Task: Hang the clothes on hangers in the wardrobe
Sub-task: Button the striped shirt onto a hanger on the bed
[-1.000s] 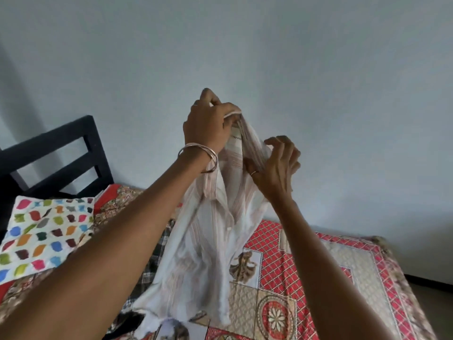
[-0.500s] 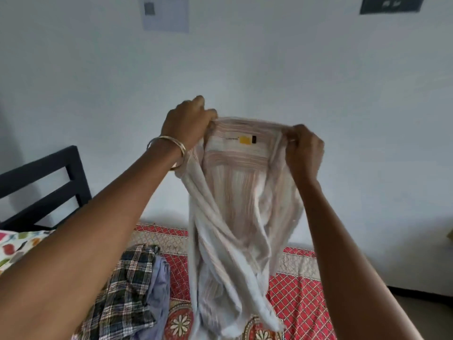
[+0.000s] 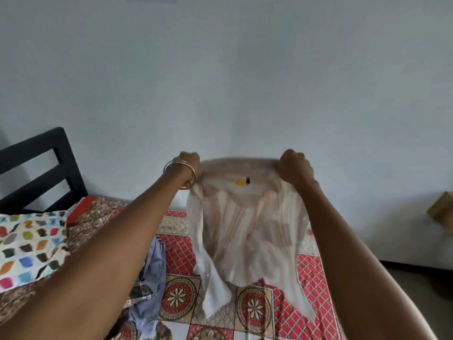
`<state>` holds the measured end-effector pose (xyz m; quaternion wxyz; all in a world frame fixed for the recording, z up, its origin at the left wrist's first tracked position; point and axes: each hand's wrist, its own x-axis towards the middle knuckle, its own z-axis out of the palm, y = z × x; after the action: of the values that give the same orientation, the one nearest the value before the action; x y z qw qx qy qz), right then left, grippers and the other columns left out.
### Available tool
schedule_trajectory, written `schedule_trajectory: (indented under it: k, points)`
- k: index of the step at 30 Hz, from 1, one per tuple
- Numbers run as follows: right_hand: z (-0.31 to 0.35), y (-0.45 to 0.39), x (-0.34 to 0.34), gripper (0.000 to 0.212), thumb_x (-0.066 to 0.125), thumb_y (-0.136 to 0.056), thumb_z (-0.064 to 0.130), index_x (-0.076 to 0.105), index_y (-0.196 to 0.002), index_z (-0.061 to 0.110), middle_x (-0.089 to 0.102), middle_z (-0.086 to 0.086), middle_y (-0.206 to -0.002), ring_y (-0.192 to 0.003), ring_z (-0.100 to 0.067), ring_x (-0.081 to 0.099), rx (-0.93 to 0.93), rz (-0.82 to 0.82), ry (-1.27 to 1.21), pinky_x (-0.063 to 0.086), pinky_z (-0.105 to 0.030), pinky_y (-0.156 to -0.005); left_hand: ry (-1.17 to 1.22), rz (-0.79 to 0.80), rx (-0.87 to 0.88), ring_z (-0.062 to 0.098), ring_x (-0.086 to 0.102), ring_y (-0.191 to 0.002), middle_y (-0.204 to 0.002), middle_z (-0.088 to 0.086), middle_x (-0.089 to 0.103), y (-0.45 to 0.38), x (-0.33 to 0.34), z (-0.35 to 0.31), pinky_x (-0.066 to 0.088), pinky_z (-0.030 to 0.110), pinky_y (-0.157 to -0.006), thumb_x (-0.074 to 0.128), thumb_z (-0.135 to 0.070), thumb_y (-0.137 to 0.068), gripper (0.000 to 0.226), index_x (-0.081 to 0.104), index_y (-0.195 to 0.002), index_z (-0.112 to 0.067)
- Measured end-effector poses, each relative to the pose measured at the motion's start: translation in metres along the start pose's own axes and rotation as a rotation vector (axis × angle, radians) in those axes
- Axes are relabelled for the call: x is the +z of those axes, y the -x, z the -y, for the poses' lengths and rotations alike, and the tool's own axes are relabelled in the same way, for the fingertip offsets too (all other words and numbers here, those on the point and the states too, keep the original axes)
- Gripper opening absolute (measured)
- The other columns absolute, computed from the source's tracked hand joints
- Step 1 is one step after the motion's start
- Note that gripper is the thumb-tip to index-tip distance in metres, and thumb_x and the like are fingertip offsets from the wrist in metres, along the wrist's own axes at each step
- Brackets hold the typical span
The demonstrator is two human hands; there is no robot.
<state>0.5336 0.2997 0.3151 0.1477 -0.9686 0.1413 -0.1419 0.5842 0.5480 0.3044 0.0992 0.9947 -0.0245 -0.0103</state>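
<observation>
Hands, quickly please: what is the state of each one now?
Left hand: closed, gripping one shoulder of the striped shirt.
Right hand: closed, gripping the other shoulder.

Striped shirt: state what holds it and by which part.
The striped shirt is held up over the bed by both hands: left hand and right hand each grip one end of its top edge beside the collar.

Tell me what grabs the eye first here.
A pale striped shirt with a yellow neck label, blurred, held up mid-frame by the left hand and right hand gripping its shoulders. Below it lies a red patterned bedspread; a white pillow with multicoloured patches sits far left.
</observation>
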Motion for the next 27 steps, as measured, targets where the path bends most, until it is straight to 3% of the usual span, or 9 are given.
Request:
schedule_trajectory:
  k: [3,5,9,10,13,17,21,25,27]
  points:
    - [-0.022,0.020,-0.008,0.013,0.067,-0.087,0.019,0.075,-0.086,0.008,0.073,-0.010,-0.083,-0.073,-0.017,0.065,-0.266,0.602,-0.048,0.052,-0.032,-0.069,-0.119,0.657,0.164,0.012,0.046,-0.035,-0.053,0.008,0.057,0.028,-0.015,0.005,0.036,0.018,-0.036,0.060,-0.008,-0.090,0.014,0.062,-0.078,-0.004]
    - [-0.026,0.037,-0.021,0.011,0.068,-0.088,0.014,0.074,-0.083,0.006,0.071,-0.002,-0.072,-0.063,-0.010,0.063,-0.342,0.768,-0.392,0.050,-0.026,-0.061,0.249,0.806,0.387,0.008,0.032,-0.026,-0.040,0.003,0.044,0.038,-0.028,0.012,0.022,0.012,-0.031,0.058,-0.009,-0.092,0.029,0.063,-0.063,-0.007]
    - [-0.029,0.032,-0.004,0.008,0.069,-0.085,0.007,0.069,-0.080,0.001,0.068,-0.004,-0.066,-0.058,-0.014,0.064,-0.144,0.460,-1.028,0.052,-0.025,-0.056,1.084,0.479,0.387,0.014,0.059,-0.049,-0.060,0.006,0.066,0.033,-0.020,0.014,0.048,0.022,-0.050,0.060,-0.012,-0.086,0.018,0.068,-0.074,-0.001]
    - [-0.028,0.025,0.008,0.013,0.071,-0.084,0.009,0.068,-0.077,-0.002,0.067,-0.006,-0.063,-0.055,-0.017,0.063,-0.056,0.350,-1.011,0.051,-0.027,-0.057,0.985,0.383,0.328,0.018,0.061,-0.057,-0.070,0.011,0.068,0.021,-0.009,0.011,0.049,0.025,-0.056,0.061,-0.013,-0.087,0.018,0.067,-0.081,0.003]
    - [-0.038,0.012,0.062,0.032,0.080,-0.076,0.017,0.063,-0.070,-0.010,0.050,-0.010,-0.060,-0.058,-0.020,0.048,0.051,0.208,-0.763,0.038,-0.030,-0.053,-0.013,0.279,0.200,0.017,0.056,-0.062,-0.095,0.016,0.071,-0.004,0.053,0.010,0.044,0.020,-0.051,0.062,-0.018,-0.090,0.024,0.070,-0.097,0.003]
    - [-0.040,-0.006,0.131,0.036,0.083,-0.069,0.018,0.065,-0.093,0.000,0.050,-0.006,-0.079,-0.079,-0.019,0.055,-0.103,0.527,-0.066,0.032,-0.021,-0.054,-0.083,0.388,0.094,0.026,0.064,-0.084,-0.106,0.019,0.069,-0.042,0.123,0.028,0.047,0.029,-0.065,0.055,-0.010,-0.089,0.021,0.067,-0.100,0.003]
    - [-0.052,-0.017,0.204,0.023,0.073,-0.069,0.004,0.066,-0.089,-0.006,0.053,-0.009,-0.072,-0.073,-0.020,0.055,-0.017,0.552,0.011,0.033,-0.019,-0.051,0.216,0.270,-0.104,0.034,0.063,-0.101,-0.111,0.018,0.066,-0.077,0.185,0.048,0.053,0.037,-0.084,0.058,-0.013,-0.086,0.025,0.065,-0.106,0.001]
    - [-0.052,-0.052,0.254,0.010,0.062,-0.073,0.002,0.069,-0.081,0.002,0.059,-0.013,-0.069,-0.064,-0.023,0.059,0.357,0.213,-0.665,0.045,-0.031,-0.056,0.931,0.125,-0.185,0.023,0.064,-0.088,-0.097,0.011,0.068,-0.134,0.226,0.049,0.054,0.037,-0.081,0.064,-0.005,-0.085,0.017,0.070,-0.100,-0.009]
    - [-0.050,-0.067,0.271,0.032,0.055,-0.074,0.003,0.063,-0.102,0.018,0.062,-0.012,-0.089,-0.077,-0.025,0.061,0.359,0.134,-1.060,0.051,-0.034,-0.066,1.406,0.198,-0.159,0.013,0.063,-0.083,-0.108,0.006,0.064,-0.150,0.238,0.044,0.056,0.037,-0.078,0.061,0.005,-0.085,0.061,0.048,-0.137,-0.023]
